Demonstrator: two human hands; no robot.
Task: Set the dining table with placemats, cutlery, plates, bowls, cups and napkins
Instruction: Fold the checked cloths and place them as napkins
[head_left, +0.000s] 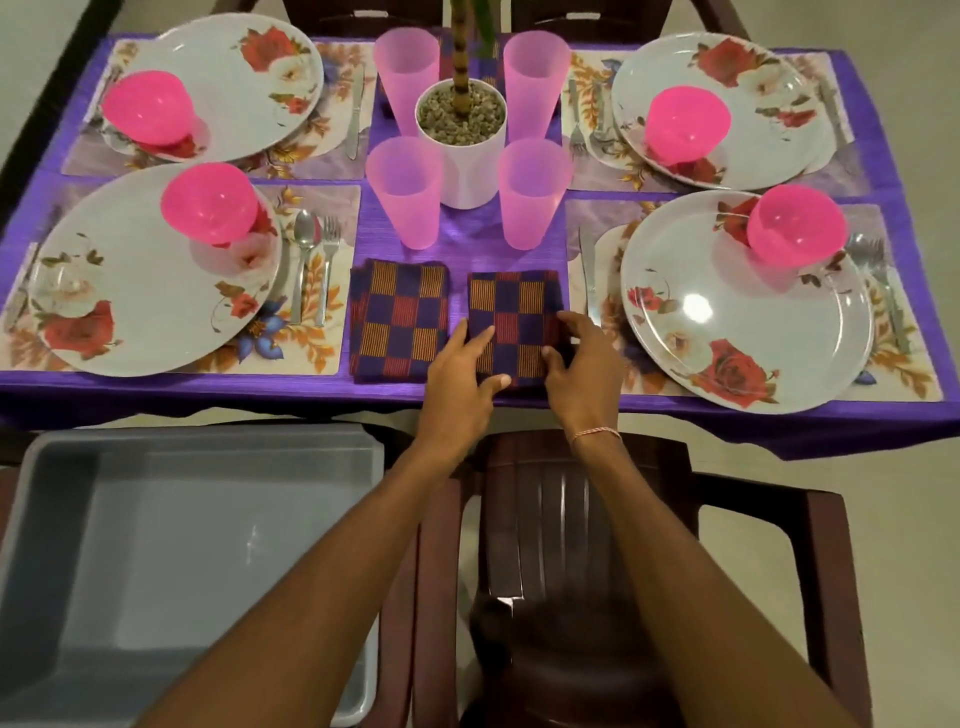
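Observation:
Two folded checked napkins lie at the table's near edge, the left napkin (397, 322) flat and untouched. My left hand (460, 379) and my right hand (579, 364) both rest on the near end of the right napkin (514, 312), thumbs pinching its front edge. Several floral plates, such as the near-left plate (130, 291) and near-right plate (737, 332), each carry a pink bowl (210, 202) on floral placemats (322, 353). Several pink cups (405, 192) ring a white plant pot (460, 140). A spoon and fork (314, 260) lie beside the near-left plate.
A grey plastic tub (156, 545) sits below the table edge at the left. A dark brown plastic chair (597, 545) stands right under my arms. The purple tablecloth (457, 239) hangs over the near edge. More chairs stand at the far side.

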